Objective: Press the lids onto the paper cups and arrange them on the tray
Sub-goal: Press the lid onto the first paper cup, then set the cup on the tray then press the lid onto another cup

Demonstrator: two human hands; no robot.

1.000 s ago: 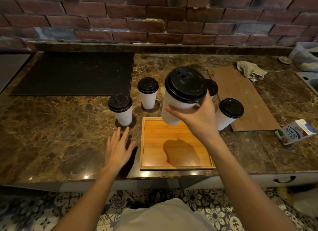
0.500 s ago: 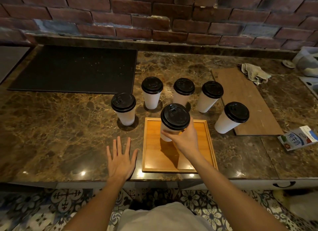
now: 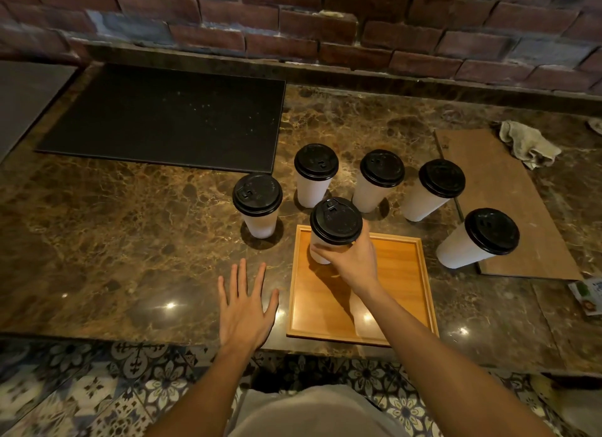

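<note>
My right hand (image 3: 353, 262) grips a white paper cup with a black lid (image 3: 335, 220) at the far left corner of the wooden tray (image 3: 400, 293); its base is at the tray floor. My left hand (image 3: 244, 306) lies flat, fingers spread, on the marble counter left of the tray. Several more lidded cups stand on the counter behind and beside the tray: one at the left (image 3: 258, 205), two behind (image 3: 315, 174) (image 3: 378, 179), and two at the right (image 3: 433, 189) (image 3: 479, 238).
A black mat (image 3: 163, 120) covers the counter's back left. A brown board (image 3: 508, 202) lies at the right with a crumpled cloth (image 3: 527, 143) beyond it. A small carton (image 3: 586, 293) sits at the right edge. A brick wall runs behind.
My right hand brought the lidded cup down from the air onto the tray's far left corner. The left hand stayed flat on the counter.
</note>
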